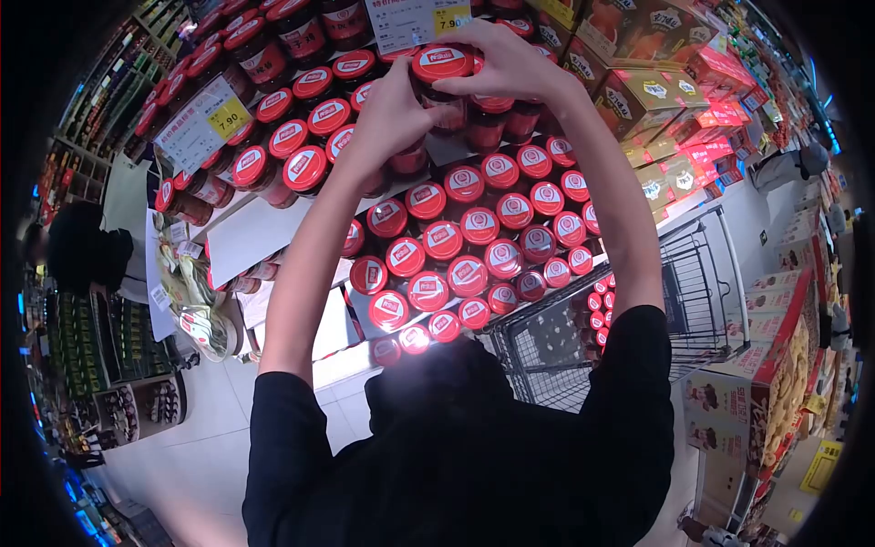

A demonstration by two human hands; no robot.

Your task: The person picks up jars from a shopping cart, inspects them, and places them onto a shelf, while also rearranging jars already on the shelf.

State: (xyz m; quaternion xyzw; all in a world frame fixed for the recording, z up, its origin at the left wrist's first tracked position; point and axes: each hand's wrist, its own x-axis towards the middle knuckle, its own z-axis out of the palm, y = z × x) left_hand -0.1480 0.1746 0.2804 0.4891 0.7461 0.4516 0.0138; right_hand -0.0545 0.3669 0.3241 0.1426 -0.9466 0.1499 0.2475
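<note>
Left hand [392,123] and right hand [510,62] clasp one red-lidded jar [443,66]; two price signs [205,124] show; one cart [697,283] stands beside the display's [260,235] edge.

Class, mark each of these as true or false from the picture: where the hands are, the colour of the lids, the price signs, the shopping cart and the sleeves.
1. The left hand and right hand are both at the same jar. True.
2. The lid of that jar is green. False: it is red with a white label.
3. Two price signs among the jars show 7.90 on yellow. True.
4. The shopping cart is on the person's left. False: it is on the person's right.
5. Both sleeves reach down to the wrists. False: they are short, and the forearms are bare.
</note>
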